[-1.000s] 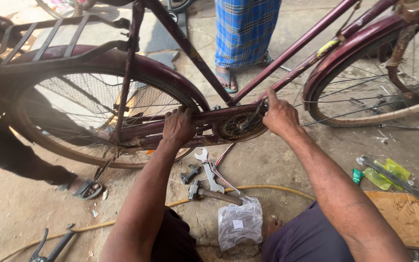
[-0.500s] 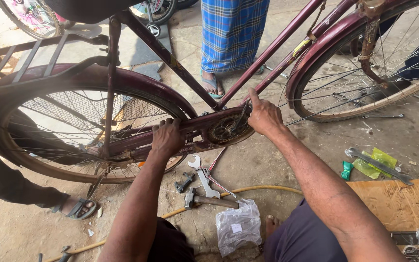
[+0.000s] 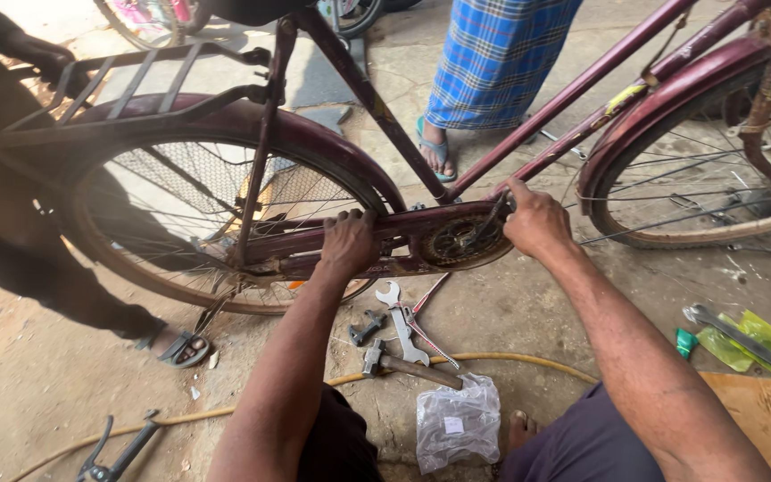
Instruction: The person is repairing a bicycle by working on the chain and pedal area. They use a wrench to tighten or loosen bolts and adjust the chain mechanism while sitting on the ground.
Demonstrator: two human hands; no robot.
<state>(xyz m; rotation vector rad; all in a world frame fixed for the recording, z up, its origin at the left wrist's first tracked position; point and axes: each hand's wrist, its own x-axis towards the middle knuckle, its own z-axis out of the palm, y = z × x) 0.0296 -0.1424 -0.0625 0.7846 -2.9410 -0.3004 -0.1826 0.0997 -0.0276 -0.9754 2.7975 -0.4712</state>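
Since a moment ago, both hands sit lower in view, grips unchanged: left hand (image 3: pixel 347 243) curls around the maroon chain guard (image 3: pixel 314 241); right hand (image 3: pixel 537 223) clasps the sprocket (image 3: pixel 461 239) end.

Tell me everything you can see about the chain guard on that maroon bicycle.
The chain guard is a long, narrow maroon cover that looks like painted metal, worn and dusty. It runs roughly level from the rear wheel forward to the chainring, whose toothed disc shows at its front end. The left hand grips over its top edge near the middle; the right hand rests at the chainring end. Below it, a spanner and a hammer lie on the concrete ground.
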